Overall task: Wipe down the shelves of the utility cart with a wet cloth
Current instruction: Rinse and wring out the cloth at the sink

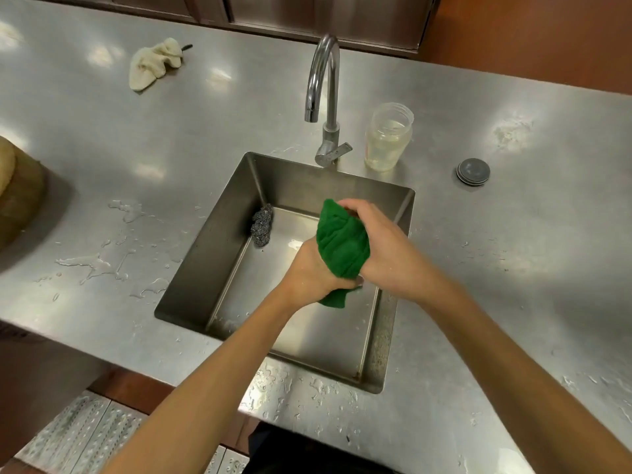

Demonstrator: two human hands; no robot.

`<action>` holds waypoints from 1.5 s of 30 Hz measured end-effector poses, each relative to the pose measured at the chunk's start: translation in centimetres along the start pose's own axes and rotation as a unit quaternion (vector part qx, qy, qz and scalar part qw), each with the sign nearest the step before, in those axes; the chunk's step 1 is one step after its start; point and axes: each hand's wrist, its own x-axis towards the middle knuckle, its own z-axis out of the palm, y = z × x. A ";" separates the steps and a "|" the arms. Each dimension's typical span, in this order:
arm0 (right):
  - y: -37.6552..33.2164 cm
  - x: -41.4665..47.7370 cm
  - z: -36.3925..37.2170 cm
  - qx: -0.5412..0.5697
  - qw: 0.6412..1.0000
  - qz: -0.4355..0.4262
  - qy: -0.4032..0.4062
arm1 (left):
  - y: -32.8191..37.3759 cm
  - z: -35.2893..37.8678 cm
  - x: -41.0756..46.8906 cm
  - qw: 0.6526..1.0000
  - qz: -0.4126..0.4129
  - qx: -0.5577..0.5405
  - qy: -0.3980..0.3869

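Over the steel sink, both hands clench a fuzzy green cloth twisted into a roll, its long axis running from left hand up to right hand

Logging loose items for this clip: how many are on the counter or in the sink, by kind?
Cloths: 2, green cloth wrung by left hand and right hand, beige cloth
Steel wool scourer: 1
Clear plastic jar: 1
Grey lid: 1
Total: 5
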 end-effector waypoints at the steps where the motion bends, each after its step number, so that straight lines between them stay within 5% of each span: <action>1: 0.5 -0.3 -0.9 -0.069 0.997 -0.009 -0.030 | -0.3 -0.2 0.5 1.000 -0.011 0.021 0.000; 4: 1.4 -1.8 -3.2 -0.199 0.975 0.005 -0.095 | -1.0 -0.8 1.4 0.998 -0.053 0.046 0.002; 7: 1.8 -2.5 -1.9 -0.381 0.919 -0.101 -0.008 | -0.3 -1.1 1.9 0.996 -0.090 0.017 -0.011; 11: 3.9 -0.7 0.6 -0.395 0.898 -0.187 0.047 | 1.3 0.0 2.4 0.993 -0.096 0.013 -0.074; 17: 5.5 3.5 1.1 -0.425 0.890 -0.139 0.090 | 1.3 0.1 3.5 0.986 -0.121 0.106 -0.046; 24: 4.6 4.3 1.0 -0.401 0.915 0.014 -0.043 | 1.0 -0.2 3.9 0.940 -0.075 0.326 -0.062; 28: 4.4 4.8 1.4 -0.369 0.918 0.076 -0.122 | -0.5 0.2 3.4 0.944 -0.093 0.310 -0.059; 32: 4.3 4.9 1.9 -0.418 0.898 0.043 -0.128 | -2.1 0.1 2.9 0.963 -0.160 0.213 -0.043; 35: 4.5 4.9 2.7 -0.438 0.896 0.023 -0.066 | -2.8 -1.2 1.5 0.971 -0.239 0.014 -0.015; 39: 4.0 5.2 2.8 -0.440 0.897 0.030 -0.004 | -3.1 -2.1 -1.1 0.885 -0.358 -0.297 -0.008; 45: 0.7 5.0 4.0 -0.431 0.899 0.075 0.000 | -1.6 -0.9 0.9 0.856 -0.256 -0.447 0.053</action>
